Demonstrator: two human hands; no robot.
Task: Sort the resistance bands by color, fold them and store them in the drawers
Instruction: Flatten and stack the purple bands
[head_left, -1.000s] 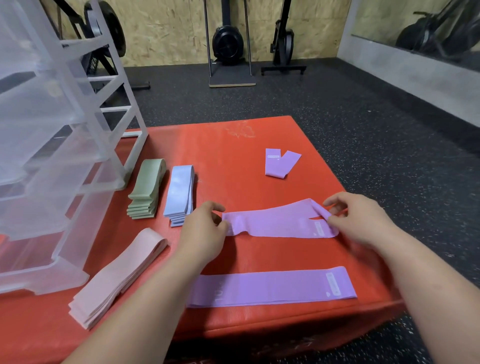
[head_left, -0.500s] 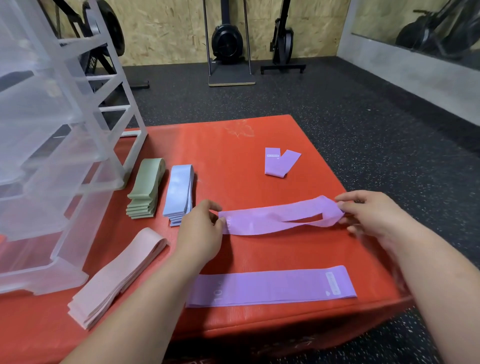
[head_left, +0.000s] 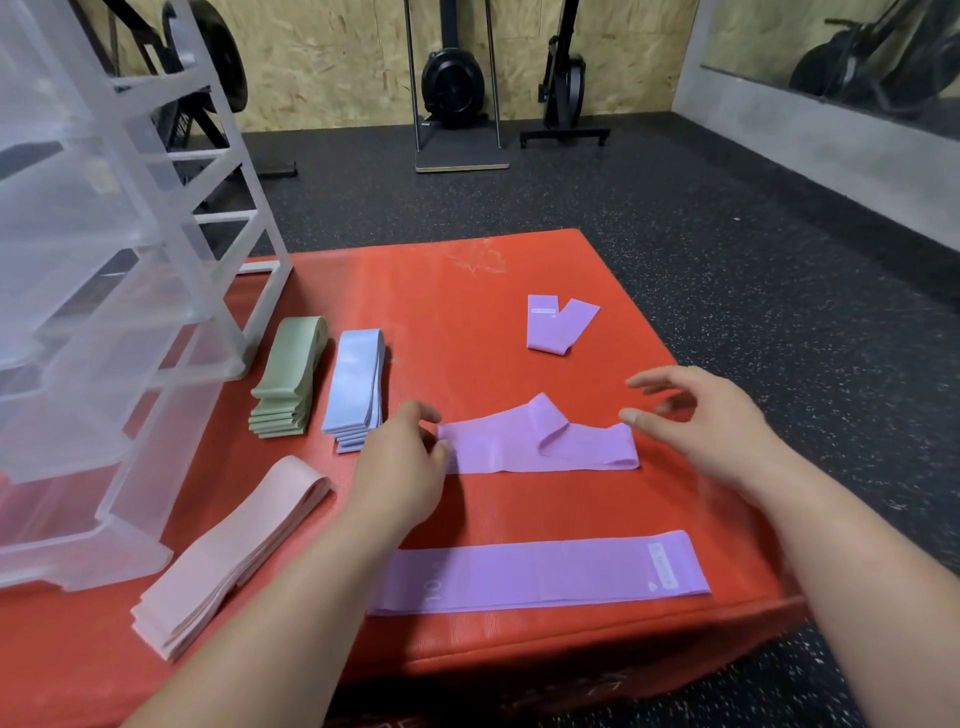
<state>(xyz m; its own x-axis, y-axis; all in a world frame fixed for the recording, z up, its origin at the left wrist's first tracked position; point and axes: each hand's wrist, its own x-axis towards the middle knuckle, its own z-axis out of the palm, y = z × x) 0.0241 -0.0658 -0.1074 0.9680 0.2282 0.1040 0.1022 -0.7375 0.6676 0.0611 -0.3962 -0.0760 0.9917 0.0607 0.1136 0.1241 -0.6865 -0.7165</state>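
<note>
A purple resistance band (head_left: 493, 447) lies in the middle of the red mat (head_left: 441, 280), its right part flopped back over itself in a loose fold. My left hand (head_left: 400, 467) pinches its left end. My right hand (head_left: 711, 415) hovers just off the band's right end, fingers spread and holding nothing. A second purple band (head_left: 540, 577) lies flat near the mat's front edge. A third, folded purple band (head_left: 550, 325) sits farther back. Stacks of green bands (head_left: 288, 376), blue bands (head_left: 358, 384) and pink bands (head_left: 234, 551) lie to the left.
A clear plastic drawer unit (head_left: 104, 312) stands on the mat's left side with its drawers pulled out. Dark rubber floor surrounds the mat. Gym machines (head_left: 457, 83) stand by the far wooden wall.
My right hand carried the band's right end leftward over itself, let it go and drew back open. The band now lies shorter and folded. My left hand stayed at the left end.
</note>
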